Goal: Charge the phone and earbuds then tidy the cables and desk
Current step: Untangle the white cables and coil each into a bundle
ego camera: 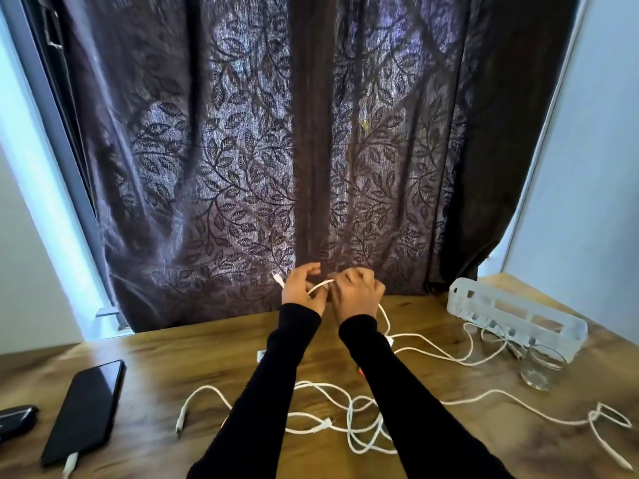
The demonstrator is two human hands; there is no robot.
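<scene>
Both my hands are raised at the far edge of the wooden desk (207, 354), in front of the curtain. My left hand (302, 286) and my right hand (356, 293) together grip a loop of white cable (320, 284); its plug end (277, 279) sticks out left of my left hand. The cable trails down past my right wrist to a tangle of white cables (349, 420) on the desk. A black phone (84, 409) lies at the left with a white plug (70, 461) at its near end. A dark case (15, 416), possibly the earbuds, sits at the far left.
A white slotted plastic basket (515, 314) stands at the back right. A clear drinking glass (539, 369) stands in front of it, with cable running past. A dark leaf-patterned curtain (276, 150) hangs behind the desk. A long cable (518, 406) runs to the right edge.
</scene>
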